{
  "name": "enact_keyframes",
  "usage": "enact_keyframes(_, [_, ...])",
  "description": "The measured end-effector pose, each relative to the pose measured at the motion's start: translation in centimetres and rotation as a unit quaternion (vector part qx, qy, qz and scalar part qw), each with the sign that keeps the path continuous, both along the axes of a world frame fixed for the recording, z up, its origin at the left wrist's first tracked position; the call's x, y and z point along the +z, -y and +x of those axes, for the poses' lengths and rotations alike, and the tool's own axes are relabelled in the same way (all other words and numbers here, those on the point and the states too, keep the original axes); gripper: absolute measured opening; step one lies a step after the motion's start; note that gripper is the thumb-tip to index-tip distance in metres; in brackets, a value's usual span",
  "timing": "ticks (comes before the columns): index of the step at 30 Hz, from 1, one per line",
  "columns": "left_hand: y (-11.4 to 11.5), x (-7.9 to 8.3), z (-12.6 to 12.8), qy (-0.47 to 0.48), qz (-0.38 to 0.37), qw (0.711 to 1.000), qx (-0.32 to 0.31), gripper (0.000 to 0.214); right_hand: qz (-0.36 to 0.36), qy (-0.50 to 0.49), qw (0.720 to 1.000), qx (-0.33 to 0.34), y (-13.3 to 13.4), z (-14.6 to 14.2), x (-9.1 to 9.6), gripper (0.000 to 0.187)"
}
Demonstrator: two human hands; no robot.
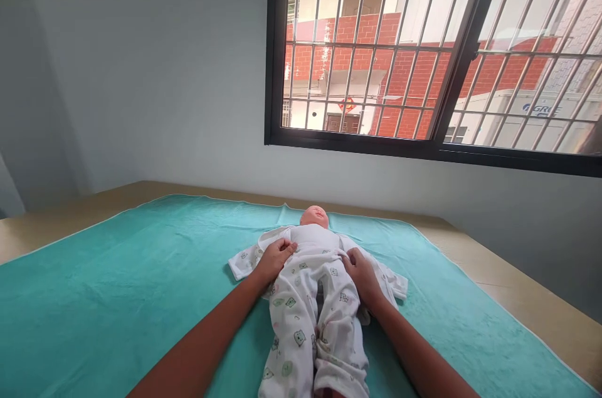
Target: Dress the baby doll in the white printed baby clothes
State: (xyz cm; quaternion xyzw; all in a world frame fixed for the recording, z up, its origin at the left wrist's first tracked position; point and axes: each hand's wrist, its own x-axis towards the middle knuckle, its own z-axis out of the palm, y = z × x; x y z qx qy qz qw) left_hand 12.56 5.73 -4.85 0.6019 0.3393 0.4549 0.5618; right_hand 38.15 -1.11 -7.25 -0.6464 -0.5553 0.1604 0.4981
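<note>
A baby doll [314,217] lies on its back, head toward the wall. White trousers [300,338] printed with small animal faces cover its legs up to the waist. My left hand [274,260] is closed on the waistband at the left hip, thumb and fingers pinched together. At the opposite hip, my right hand [362,274] has its fingers curled over the waistband. A white printed jacket [244,262] lies spread open around the doll, its sleeves out to both sides. A plain white layer [310,236] covers the chest. One foot just shows at the bottom edge.
A teal blanket [141,285] is spread beneath the doll over a light wooden table [498,272]. Grey walls [164,72] stand behind and at the left. A black-framed window [357,140] with metal bars is above the table's back edge.
</note>
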Motion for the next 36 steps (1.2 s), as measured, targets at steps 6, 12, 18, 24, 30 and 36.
enact_keyframes(6, [0.0, 0.7, -2.7, 0.005, -0.065, 0.986, -0.156, 0.023, -0.1, -0.07, 0.978, 0.17, 1.0, 1.8, 1.0, 0.044])
enact_keyframes(12, [-0.3, 0.9, -3.9, 0.011, -0.093, 0.967, -0.235, 0.045, -0.161, -0.156, 0.932, 0.286, 2.6, 2.6, 2.4, 0.039])
enact_keyframes(18, [-0.7, 0.9, -4.8, -0.006, -0.122, 0.958, -0.261, 0.04, -0.202, -0.249, 0.876, 0.361, 3.5, 2.8, 3.9, 0.038])
enact_keyframes(24, [-0.4, 1.0, -4.5, -0.017, -0.087, 0.958, -0.274, 0.051, -0.193, -0.225, 0.873, 0.389, 3.4, 2.7, 4.1, 0.04])
enact_keyframes(30, [-0.3, 1.2, -4.4, -0.05, -0.068, 0.963, -0.257, 0.049, -0.196, -0.147, 0.909, 0.336, 3.2, 2.5, 3.6, 0.032])
enact_keyframes(36, [-0.4, 0.4, -3.5, -0.102, -0.054, 0.974, -0.194, 0.033, -0.162, -0.086, 0.957, 0.225, 1.9, 1.6, 2.3, 0.017])
